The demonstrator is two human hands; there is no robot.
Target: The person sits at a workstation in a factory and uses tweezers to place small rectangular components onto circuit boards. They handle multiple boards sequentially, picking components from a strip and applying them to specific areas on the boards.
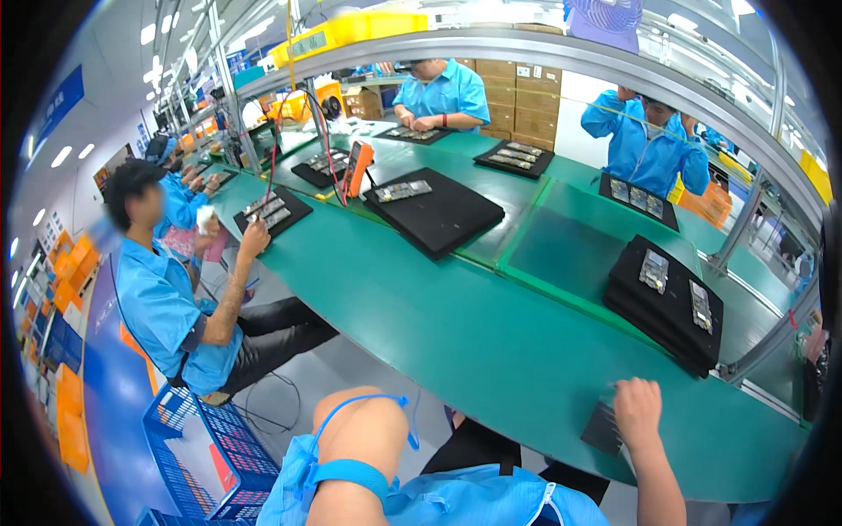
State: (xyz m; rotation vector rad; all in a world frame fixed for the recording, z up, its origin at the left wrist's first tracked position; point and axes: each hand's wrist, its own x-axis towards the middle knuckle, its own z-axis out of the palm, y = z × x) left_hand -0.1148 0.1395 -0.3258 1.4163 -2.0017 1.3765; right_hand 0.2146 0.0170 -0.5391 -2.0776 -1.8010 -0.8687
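My right hand (638,408) is closed above the near edge of the green table, its fingers curled in. What they hold, if anything, is too small to make out. Just left of it lies a flat dark grey rectangular piece (602,430), partly covered by the hand. My left arm (358,430) is bent at the lower middle, with a blue band round it and a thin blue loop of cord by the bend. The left hand itself does not show.
Black foam pads (438,215) carrying circuit boards (403,191) lie across the green table (395,298). Another pad stack (649,307) stands at right, beside a metal frame post (745,215). An orange meter (357,168) stands behind. Co-workers sit left and opposite; a blue crate (210,438) is at lower left.
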